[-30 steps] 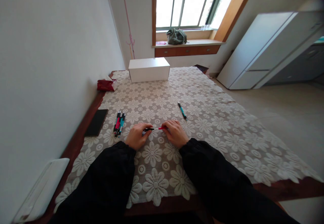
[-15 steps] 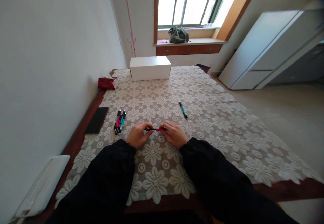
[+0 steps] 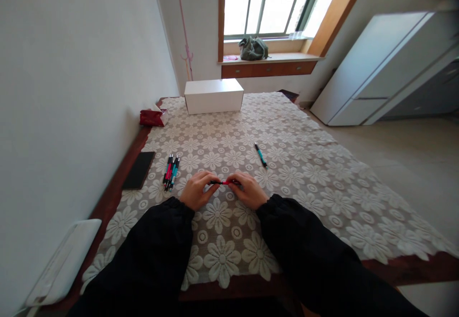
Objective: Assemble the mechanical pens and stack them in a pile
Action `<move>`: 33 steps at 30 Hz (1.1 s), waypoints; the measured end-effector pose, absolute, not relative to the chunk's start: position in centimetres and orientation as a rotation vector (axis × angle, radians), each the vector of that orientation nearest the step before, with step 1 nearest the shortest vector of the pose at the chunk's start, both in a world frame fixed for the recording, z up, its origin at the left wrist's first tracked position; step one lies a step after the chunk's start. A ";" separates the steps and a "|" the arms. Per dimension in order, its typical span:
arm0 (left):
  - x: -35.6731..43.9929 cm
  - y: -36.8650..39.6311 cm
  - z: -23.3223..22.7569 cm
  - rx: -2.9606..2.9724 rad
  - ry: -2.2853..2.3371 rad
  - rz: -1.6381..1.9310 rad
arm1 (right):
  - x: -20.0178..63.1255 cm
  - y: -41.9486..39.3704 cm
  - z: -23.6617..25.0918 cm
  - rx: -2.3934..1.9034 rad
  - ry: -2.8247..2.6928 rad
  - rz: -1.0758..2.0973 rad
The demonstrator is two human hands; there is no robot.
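Both hands, left hand (image 3: 195,193) and right hand (image 3: 246,191), pinch one red pen (image 3: 224,182) by its ends above the tabletop (image 3: 304,173). Left of it lies a pen bundle (image 3: 170,171); one teal pen (image 3: 260,155) lies beyond, seemingly unhandled.

Wooden table (image 3: 107,197), lace tablecloth (image 3: 304,173), white box (image 3: 214,96), pens (image 3: 170,172)

Red-black pen (image 3: 223,182), seemingly level, fingertip-held.

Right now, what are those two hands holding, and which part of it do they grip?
A red and black pen, held level between both hands: left hand pinches the black end, right hand the red end.
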State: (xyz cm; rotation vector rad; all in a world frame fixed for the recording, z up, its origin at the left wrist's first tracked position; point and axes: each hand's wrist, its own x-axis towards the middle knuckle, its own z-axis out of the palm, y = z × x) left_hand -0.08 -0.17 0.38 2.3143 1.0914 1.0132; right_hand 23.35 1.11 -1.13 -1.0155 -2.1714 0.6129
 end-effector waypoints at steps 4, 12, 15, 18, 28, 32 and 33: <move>-0.2 -0.2 0.2 2.293 1.092 1.057 | 23.2 1.0 -1.1 -1.002 -2.134 0.694; -0.3 -0.2 -0.2 2.269 1.092 1.113 | 23.2 1.0 -1.1 -0.994 -2.093 0.744; -0.2 -0.1 0.0 2.272 1.073 1.104 | 23.2 0.9 -1.0 -0.981 -2.082 0.747; -0.2 -0.2 0.1 2.282 1.119 1.078 | 23.2 0.9 -0.8 -0.962 -2.098 0.748; -0.2 -0.3 -0.1 2.291 1.209 1.056 | 23.3 0.9 -1.4 -0.976 -2.099 0.826; -0.2 -0.3 0.0 2.290 1.182 1.041 | 23.3 0.9 -1.5 -0.986 -2.132 0.773; -0.2 -0.2 0.0 2.298 1.169 1.036 | 23.3 0.9 -1.5 -0.981 -2.139 0.757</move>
